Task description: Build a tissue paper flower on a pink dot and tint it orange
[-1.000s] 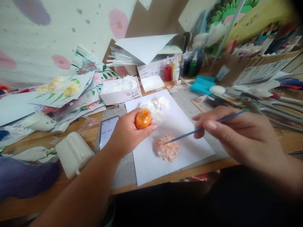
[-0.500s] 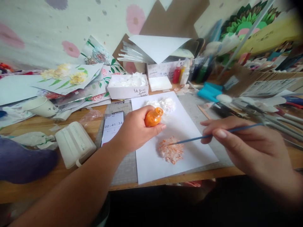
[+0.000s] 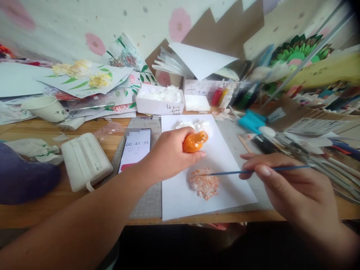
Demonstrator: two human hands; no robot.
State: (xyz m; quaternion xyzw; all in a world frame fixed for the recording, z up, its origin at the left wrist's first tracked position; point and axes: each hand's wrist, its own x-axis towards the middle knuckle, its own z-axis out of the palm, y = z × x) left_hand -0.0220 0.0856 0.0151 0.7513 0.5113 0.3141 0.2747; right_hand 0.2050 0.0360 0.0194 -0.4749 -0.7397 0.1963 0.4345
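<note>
My left hand (image 3: 171, 153) is closed around a small orange paint bottle (image 3: 194, 142), its uncapped neck tilted to the right. Between the thumb and fingers of my right hand (image 3: 292, 187) is a thin blue paintbrush (image 3: 229, 173), its tip at the upper part of a round, ruffled white clump with orange-tinted edges (image 3: 204, 183). That clump lies on a white sheet of paper (image 3: 180, 204). White crumpled pieces (image 3: 184, 125) sit at the sheet's far end, partly hidden behind my left hand and the bottle.
A phone (image 3: 137, 146) with a running timer lies left of the sheet, beside a white device (image 3: 86, 161). Behind stand a white box of white scraps (image 3: 160, 99) and paint bottles (image 3: 218, 93). Scissors and tools (image 3: 323, 161) crowd the right; a paper cup (image 3: 45, 108) lies left.
The brush tip has shifted slightly on the clump, and its shaft now lies flatter. The left hand's bottle leans further right. The whole view has turned a little.
</note>
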